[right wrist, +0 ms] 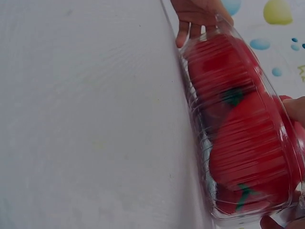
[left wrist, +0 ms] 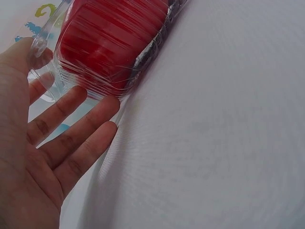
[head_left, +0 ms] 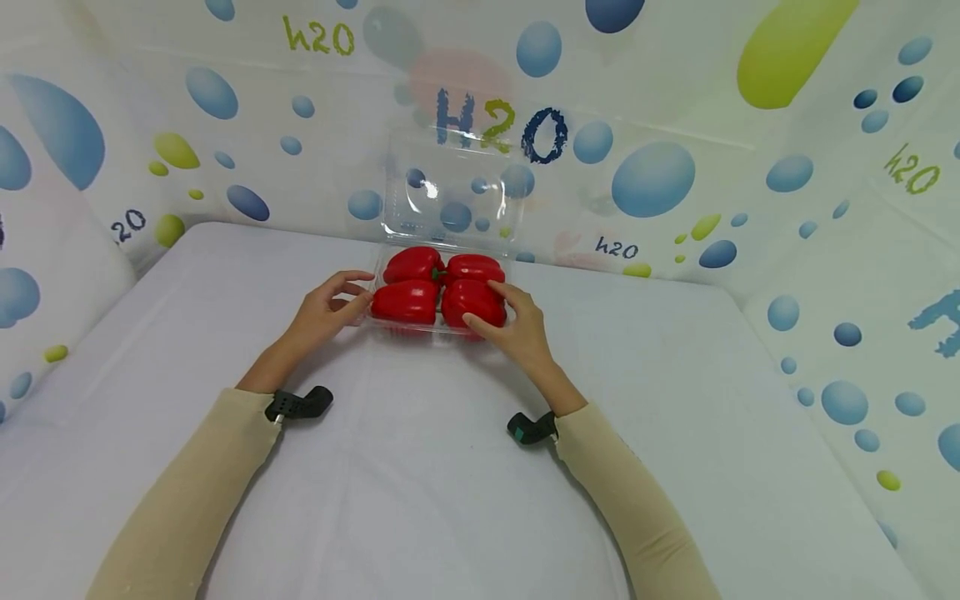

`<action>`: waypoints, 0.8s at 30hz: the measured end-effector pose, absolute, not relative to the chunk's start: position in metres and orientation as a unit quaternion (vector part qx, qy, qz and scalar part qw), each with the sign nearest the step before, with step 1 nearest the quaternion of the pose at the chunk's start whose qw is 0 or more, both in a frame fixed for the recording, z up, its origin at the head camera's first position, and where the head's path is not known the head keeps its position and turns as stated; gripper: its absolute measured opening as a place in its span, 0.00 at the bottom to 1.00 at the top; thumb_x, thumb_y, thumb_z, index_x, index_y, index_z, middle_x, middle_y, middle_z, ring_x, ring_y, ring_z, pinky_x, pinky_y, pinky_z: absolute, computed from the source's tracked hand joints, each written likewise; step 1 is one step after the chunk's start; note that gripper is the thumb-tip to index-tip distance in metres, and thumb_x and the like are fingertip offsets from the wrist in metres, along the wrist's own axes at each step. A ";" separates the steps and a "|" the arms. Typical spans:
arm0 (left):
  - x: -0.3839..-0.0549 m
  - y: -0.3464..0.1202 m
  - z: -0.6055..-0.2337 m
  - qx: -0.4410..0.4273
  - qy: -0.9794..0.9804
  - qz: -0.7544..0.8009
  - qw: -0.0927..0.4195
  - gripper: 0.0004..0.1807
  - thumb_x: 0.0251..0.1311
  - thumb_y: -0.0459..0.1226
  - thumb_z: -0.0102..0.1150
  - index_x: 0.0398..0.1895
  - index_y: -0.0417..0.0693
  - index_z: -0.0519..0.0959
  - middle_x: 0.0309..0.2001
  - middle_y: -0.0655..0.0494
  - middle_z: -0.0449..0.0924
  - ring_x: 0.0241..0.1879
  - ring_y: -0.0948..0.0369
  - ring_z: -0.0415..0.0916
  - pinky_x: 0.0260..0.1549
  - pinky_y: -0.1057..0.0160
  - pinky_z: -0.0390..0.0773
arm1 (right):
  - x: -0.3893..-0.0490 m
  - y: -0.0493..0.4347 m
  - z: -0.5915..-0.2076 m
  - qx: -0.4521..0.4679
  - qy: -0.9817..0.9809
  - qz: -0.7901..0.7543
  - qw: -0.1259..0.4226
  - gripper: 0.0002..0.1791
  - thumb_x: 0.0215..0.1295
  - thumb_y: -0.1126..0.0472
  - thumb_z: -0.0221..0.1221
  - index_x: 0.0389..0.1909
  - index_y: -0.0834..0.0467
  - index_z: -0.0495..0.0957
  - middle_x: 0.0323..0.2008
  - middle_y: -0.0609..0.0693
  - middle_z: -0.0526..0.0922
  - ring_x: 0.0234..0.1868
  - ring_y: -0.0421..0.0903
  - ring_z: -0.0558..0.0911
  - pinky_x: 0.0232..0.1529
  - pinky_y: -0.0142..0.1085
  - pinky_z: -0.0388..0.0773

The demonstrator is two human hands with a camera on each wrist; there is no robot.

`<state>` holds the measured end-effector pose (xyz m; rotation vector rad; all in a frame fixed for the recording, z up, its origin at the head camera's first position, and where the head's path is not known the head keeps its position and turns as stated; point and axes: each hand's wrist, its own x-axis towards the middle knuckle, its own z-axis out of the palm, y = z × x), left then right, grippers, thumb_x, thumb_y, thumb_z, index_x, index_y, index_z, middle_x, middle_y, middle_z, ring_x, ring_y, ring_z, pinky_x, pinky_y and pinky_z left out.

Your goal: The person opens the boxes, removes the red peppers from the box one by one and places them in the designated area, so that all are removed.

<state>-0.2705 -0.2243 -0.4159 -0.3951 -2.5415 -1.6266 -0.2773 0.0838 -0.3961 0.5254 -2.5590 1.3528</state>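
On the bench (head_left: pixel 420 475), peppers (head_left: pixel 405 302) fill an open box (head_left: pixel 427 331); left hand (head_left: pixel 324 310) spread at its side, right hand (head_left: pixel 517 327) pinching the front-right pepper (head_left: pixel 472 302). Uneven pressure could shift the light box.

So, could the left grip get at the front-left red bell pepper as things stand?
Probably yes: the left grip is right beside that red bell pepper, and the clear plastic lid stands open behind. The container's left wall lies between, so reaching over seems needed.
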 end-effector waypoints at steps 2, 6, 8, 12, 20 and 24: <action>-0.270 -0.224 -0.416 -0.130 -0.835 -0.533 0.049 0.25 0.71 0.41 0.52 0.67 0.45 0.66 0.54 0.37 0.75 0.38 0.62 0.80 0.35 0.75 0.80 | -0.277 0.084 -0.396 0.171 -0.867 0.459 0.096 0.36 0.57 0.52 0.68 0.66 0.57 0.70 0.65 0.57 0.71 0.64 0.54 0.69 0.56 0.49 0.77; -0.270 -0.224 -0.416 -0.128 -0.835 -0.533 0.048 0.25 0.71 0.41 0.52 0.68 0.45 0.66 0.55 0.37 0.75 0.41 0.55 0.80 0.35 0.75 0.79 | -0.278 0.085 -0.396 0.166 -0.865 0.464 0.093 0.36 0.57 0.53 0.68 0.66 0.57 0.70 0.65 0.57 0.71 0.65 0.54 0.69 0.56 0.49 0.77; -0.271 -0.224 -0.416 -0.127 -0.835 -0.533 0.046 0.25 0.71 0.41 0.52 0.68 0.45 0.66 0.55 0.38 0.74 0.42 0.52 0.80 0.35 0.75 0.79 | -0.278 0.085 -0.396 0.167 -0.864 0.465 0.093 0.36 0.57 0.53 0.68 0.66 0.57 0.70 0.65 0.57 0.71 0.64 0.54 0.69 0.56 0.49 0.78; -0.271 -0.224 -0.417 -0.128 -0.835 -0.533 0.047 0.26 0.71 0.41 0.52 0.69 0.45 0.65 0.56 0.38 0.74 0.44 0.48 0.80 0.35 0.75 0.79 | -0.278 0.085 -0.396 0.170 -0.864 0.463 0.102 0.35 0.57 0.52 0.68 0.65 0.58 0.71 0.64 0.57 0.72 0.63 0.54 0.71 0.55 0.48 0.78; -0.269 -0.223 -0.414 -0.129 -0.834 -0.535 0.045 0.26 0.71 0.42 0.52 0.69 0.45 0.65 0.55 0.37 0.74 0.46 0.42 0.79 0.35 0.76 0.79 | -0.278 0.086 -0.395 0.160 -0.851 0.488 0.110 0.34 0.58 0.53 0.67 0.65 0.59 0.71 0.61 0.57 0.75 0.60 0.54 0.73 0.60 0.50 0.74; -0.270 -0.223 -0.415 -0.128 -0.835 -0.533 0.047 0.26 0.71 0.42 0.52 0.69 0.45 0.65 0.56 0.37 0.74 0.45 0.43 0.79 0.35 0.76 0.79 | -0.279 0.086 -0.395 0.159 -0.846 0.495 0.116 0.33 0.58 0.53 0.68 0.64 0.59 0.72 0.59 0.57 0.77 0.59 0.53 0.74 0.61 0.51 0.73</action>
